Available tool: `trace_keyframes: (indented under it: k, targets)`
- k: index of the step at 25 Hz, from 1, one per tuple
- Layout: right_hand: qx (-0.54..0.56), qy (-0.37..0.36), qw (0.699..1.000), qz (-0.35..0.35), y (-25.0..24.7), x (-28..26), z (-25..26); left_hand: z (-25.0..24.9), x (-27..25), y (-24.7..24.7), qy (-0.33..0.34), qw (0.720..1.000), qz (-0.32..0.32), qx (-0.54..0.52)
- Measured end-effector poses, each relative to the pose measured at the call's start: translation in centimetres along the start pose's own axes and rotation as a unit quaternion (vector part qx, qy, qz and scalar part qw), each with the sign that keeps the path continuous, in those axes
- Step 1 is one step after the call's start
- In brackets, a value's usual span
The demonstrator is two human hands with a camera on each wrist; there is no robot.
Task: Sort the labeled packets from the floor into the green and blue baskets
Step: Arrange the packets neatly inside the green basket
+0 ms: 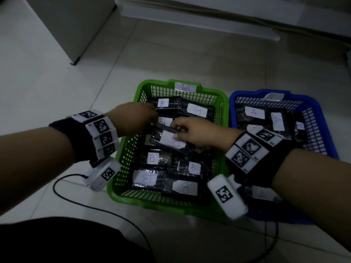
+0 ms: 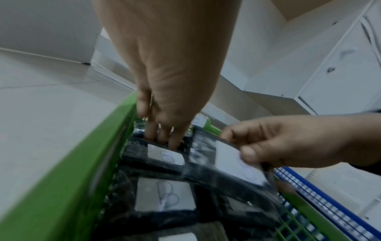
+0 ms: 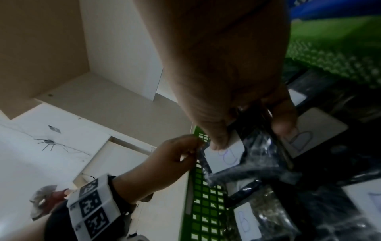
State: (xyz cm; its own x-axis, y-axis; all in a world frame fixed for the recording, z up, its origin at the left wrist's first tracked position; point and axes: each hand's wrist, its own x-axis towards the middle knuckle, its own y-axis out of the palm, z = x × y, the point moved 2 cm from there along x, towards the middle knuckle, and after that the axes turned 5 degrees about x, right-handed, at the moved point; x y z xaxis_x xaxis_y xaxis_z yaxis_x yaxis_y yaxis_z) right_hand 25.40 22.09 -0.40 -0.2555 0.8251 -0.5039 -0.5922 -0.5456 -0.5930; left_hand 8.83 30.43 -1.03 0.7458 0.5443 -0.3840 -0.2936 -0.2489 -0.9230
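The green basket point(image 1: 152, 204) holds several black packets with white B labels. To its right, the blue basket point(image 1: 233, 99) holds packets labelled A. Over the middle of the green basket, my right hand point(image 1: 176, 132) pinches a B packet point(image 1: 171, 141), thumb on its label. My left hand point(image 1: 153, 119) grips the same packet's far left corner. In the left wrist view my left hand point(image 2: 163, 140) reaches down at the packet's edge and my right hand point(image 2: 243, 146) pinches the packet point(image 2: 233, 161). The right wrist view shows my left hand point(image 3: 193, 146) pinching that corner.
A black cable point(image 1: 62, 179) loops on the tiled floor left of and in front of the green basket. A grey cabinet point(image 1: 66, 25) stands at the back left and white furniture point(image 1: 209, 19) along the back. My dark-clothed leg point(image 1: 66, 243) fills the bottom left.
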Motion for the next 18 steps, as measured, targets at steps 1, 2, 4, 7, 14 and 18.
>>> trace_keyframes:
  k: [1,2,4,7,14,18]
  targets:
    - [-0.001,-0.003,0.999,-0.039,0.0,0.9,0.3,0.3,-0.2,-0.6,-0.039,0.998,-0.044,-0.016]
    - [-0.006,-0.003,0.998,-0.056,0.4,1.8,0.6,0.6,-0.3,-0.9,-0.067,0.995,-0.072,-0.027]
    - [0.034,0.009,0.998,-0.057,1.7,3.4,0.8,1.0,-0.8,-1.1,-0.086,0.991,-0.095,-0.040]
    - [0.080,0.014,0.993,-0.088,2.7,4.1,-0.3,0.7,-1.4,0.2,-0.039,0.997,-0.064,-0.036]
    - [0.300,0.000,0.947,-0.111,2.3,3.0,-1.1,0.3,-0.4,1.0,0.030,0.999,-0.034,0.002]
    - [0.163,-0.026,0.977,-0.136,0.8,1.7,-1.1,0.4,-0.3,0.4,0.042,0.995,0.071,-0.053]
